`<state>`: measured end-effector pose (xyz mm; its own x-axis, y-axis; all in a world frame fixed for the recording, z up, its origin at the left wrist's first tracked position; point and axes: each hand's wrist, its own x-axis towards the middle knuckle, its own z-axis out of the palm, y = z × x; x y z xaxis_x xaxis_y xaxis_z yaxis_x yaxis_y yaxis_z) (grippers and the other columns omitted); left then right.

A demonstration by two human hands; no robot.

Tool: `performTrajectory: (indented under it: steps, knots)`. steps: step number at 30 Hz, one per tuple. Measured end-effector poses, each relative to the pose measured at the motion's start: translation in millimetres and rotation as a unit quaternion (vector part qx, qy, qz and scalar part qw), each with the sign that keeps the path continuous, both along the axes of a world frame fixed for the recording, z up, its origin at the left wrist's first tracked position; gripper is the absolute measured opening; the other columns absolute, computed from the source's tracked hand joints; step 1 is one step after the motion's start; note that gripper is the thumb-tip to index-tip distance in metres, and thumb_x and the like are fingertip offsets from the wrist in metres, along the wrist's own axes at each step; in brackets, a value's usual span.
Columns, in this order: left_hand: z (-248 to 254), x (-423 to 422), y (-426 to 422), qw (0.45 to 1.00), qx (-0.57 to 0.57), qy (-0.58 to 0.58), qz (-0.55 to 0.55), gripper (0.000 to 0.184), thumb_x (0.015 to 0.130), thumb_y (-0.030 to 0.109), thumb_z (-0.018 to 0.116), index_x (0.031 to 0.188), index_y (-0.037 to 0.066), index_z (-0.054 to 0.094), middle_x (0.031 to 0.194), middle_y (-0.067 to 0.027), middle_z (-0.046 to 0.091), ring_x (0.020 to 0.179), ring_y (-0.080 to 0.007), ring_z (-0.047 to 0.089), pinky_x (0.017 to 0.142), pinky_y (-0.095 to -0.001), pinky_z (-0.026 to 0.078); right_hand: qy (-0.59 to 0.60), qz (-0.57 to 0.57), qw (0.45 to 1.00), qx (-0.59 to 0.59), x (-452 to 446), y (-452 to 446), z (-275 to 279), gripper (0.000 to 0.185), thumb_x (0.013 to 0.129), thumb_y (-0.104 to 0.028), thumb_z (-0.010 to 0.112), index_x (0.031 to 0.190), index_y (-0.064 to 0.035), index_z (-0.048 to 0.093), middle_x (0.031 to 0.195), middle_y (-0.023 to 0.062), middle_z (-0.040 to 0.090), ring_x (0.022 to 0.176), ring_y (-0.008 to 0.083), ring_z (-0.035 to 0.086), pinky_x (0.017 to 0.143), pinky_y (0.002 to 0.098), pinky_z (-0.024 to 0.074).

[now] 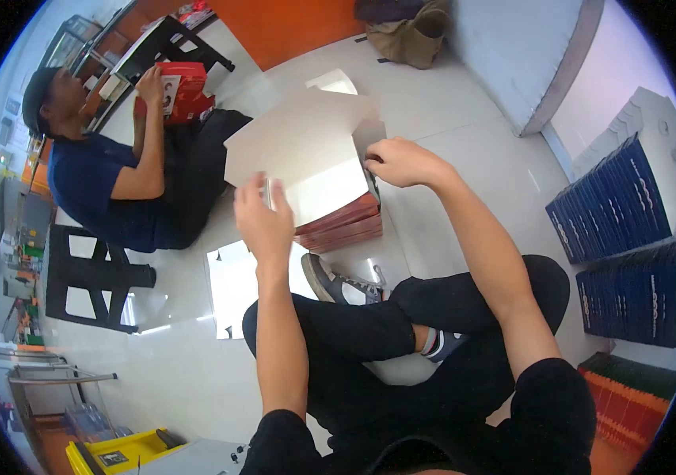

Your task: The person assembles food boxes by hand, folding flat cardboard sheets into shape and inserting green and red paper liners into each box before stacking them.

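Note:
A pale, creased cardboard sheet (pixel 294 150), perhaps an unfolded box blank, is in front of me above a stack of red-edged flat cardboard (pixel 346 224) on the floor. My left hand (pixel 265 220) is at the sheet's near left edge, its fingers apart and slightly blurred; whether it touches the sheet is unclear. At the sheet's right edge, my right hand (pixel 405 162) has its fingers curled and pinched on the card. Part of the stack is hidden beneath the sheet. A white flat sheet (pixel 231 289) lies on the floor by my shoe (pixel 342 285).
On the left sits another person (pixel 128 174) holding a red box (pixel 183 91). A black stool (pixel 92 273) lies behind them. Stacks of dark blue folded cardboard (pixel 611 202) stand at right, with red-orange ones (pixel 627 404) below. A bag (pixel 413 36) rests at the back.

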<state>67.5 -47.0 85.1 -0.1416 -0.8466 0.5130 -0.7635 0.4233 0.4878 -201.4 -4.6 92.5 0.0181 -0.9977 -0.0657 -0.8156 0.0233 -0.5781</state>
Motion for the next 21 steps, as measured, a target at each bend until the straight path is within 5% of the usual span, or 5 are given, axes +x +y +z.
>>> performTrajectory:
  steps: [4,6,11,21]
  knots:
    - [32,-42,52,0.976,0.038,0.04,-0.21,0.045,0.088,0.023,0.072,0.13,0.011,0.062,0.111,-0.0165,0.07,0.09,-0.0298,0.07,0.073,-0.0404,0.055,-0.062,-0.002,0.996,0.064,3,4,17,0.031,0.091,-0.022,0.053,0.104,0.0021,0.068,0.091,0.0199,0.071,0.082,0.03,0.068,0.069,0.0409,0.0546]
    - [28,-52,53,0.948,0.079,-0.073,-0.299,0.053,0.084,0.018,0.073,0.135,0.017,0.058,0.103,-0.0157,0.072,0.087,-0.0298,0.071,0.073,-0.0406,0.055,-0.09,-0.005,0.992,0.094,0,5,14,0.031,0.091,-0.021,0.053,0.104,0.002,0.068,0.089,0.0174,0.071,0.079,0.026,0.068,0.064,0.0381,0.0557]
    - [24,-55,46,0.94,0.025,-0.157,-0.301,0.052,0.084,0.014,0.07,0.134,0.023,0.059,0.094,-0.0101,0.073,0.081,-0.0291,0.071,0.068,-0.0398,0.055,-0.148,0.01,0.988,0.039,-11,-2,-9,0.026,0.089,-0.018,0.059,0.102,0.002,0.066,0.089,0.0115,0.07,0.063,0.0198,0.064,0.055,0.0331,0.0544]
    - [25,-53,45,0.945,-0.022,-0.177,-0.274,0.047,0.084,0.009,0.067,0.129,0.023,0.062,0.095,-0.0038,0.074,0.077,-0.0264,0.071,0.062,-0.0377,0.055,-0.172,-0.07,0.981,0.047,5,-9,-36,0.034,0.083,-0.022,0.07,0.106,0.0027,0.063,0.087,0.012,0.07,0.061,0.0168,0.063,0.051,0.0308,0.0525]
